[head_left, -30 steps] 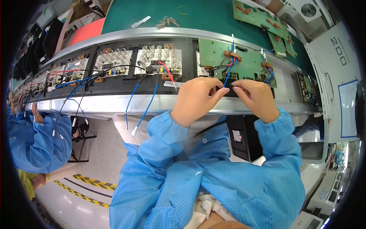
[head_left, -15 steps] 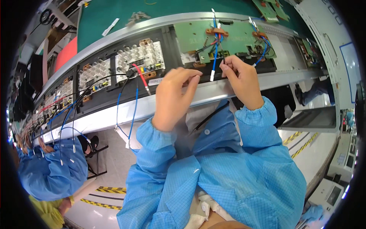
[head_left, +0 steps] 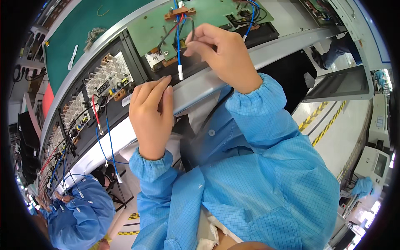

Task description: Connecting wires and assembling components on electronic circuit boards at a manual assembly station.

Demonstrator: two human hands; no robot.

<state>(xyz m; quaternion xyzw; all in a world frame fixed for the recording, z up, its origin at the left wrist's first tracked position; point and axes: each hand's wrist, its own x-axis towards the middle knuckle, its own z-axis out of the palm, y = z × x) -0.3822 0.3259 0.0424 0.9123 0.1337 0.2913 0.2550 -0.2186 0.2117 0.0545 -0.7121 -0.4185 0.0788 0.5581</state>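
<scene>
My right hand [head_left: 221, 54] is closed, thumb and fingers pinching a dark wire [head_left: 193, 30] that curves over the green circuit board [head_left: 150, 31]. Beside those fingertips hangs a blue wire [head_left: 178, 46] with a white sleeved connector [head_left: 180, 72] at its end. It runs through a brown terminal block [head_left: 179, 13] on the board, along with red and black wires. My left hand [head_left: 152, 110] rests at the front rail, left of the white connector, its fingers loosely stretched and the thumb slightly apart. Nothing shows in it.
Left along the metal frame [head_left: 200, 85] sit white boards [head_left: 109, 77] with clear components, displays and dangling wires. Behind lies a green mat [head_left: 112, 16] with a small metal pile [head_left: 94, 38] and a white strip [head_left: 73, 57]. A co-worker in blue [head_left: 85, 208] works at lower left.
The view has shifted, so the frame and boards sit further left. My right hand has lifted from the board's front edge with the dark wire. My left hand's fingertips have parted slightly at the rail.
</scene>
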